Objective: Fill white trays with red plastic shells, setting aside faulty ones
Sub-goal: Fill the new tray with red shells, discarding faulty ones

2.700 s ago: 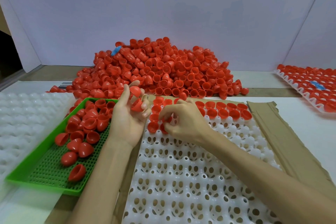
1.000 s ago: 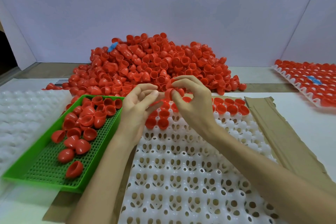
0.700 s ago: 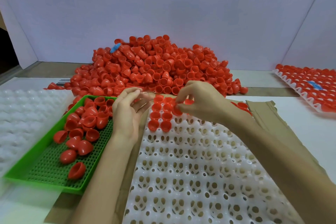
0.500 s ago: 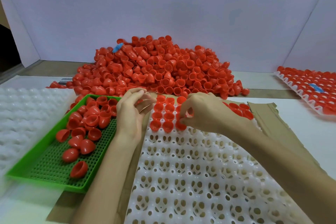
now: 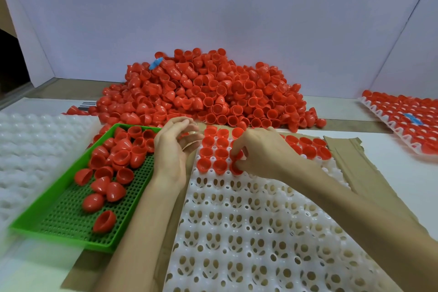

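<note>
The white tray [image 5: 248, 232] lies in the middle on a cardboard sheet [image 5: 350, 161], and its near cups are bare with open holes. To its left, touching the cardboard's edge, stands a green mesh tray [image 5: 71, 220] with loose red shells [image 5: 123, 152] heaped towards its far end and a few lying singly nearer. Left of that lie blurred white trays [image 5: 35, 149].

Both forearms reach in from the near edge. The left hand [image 5: 173, 152] hovers between the green tray and the white tray with its fingers half curled. A speck of red shows between them, but I cannot tell whether it grips anything. The right hand [image 5: 263, 152] is over the far part of the white tray, its fingertips pinching a red shell [image 5: 237, 162] at a cup in the third row from the far edge, just right of the seated shells [image 5: 214, 149]. More seated shells run along the far rows behind the hand.

Beyond the tray rises a big pile of red shells [image 5: 213, 92], with a blue piece [image 5: 155, 63] near its top left. At the far right lies a filled tray [image 5: 379, 115].
</note>
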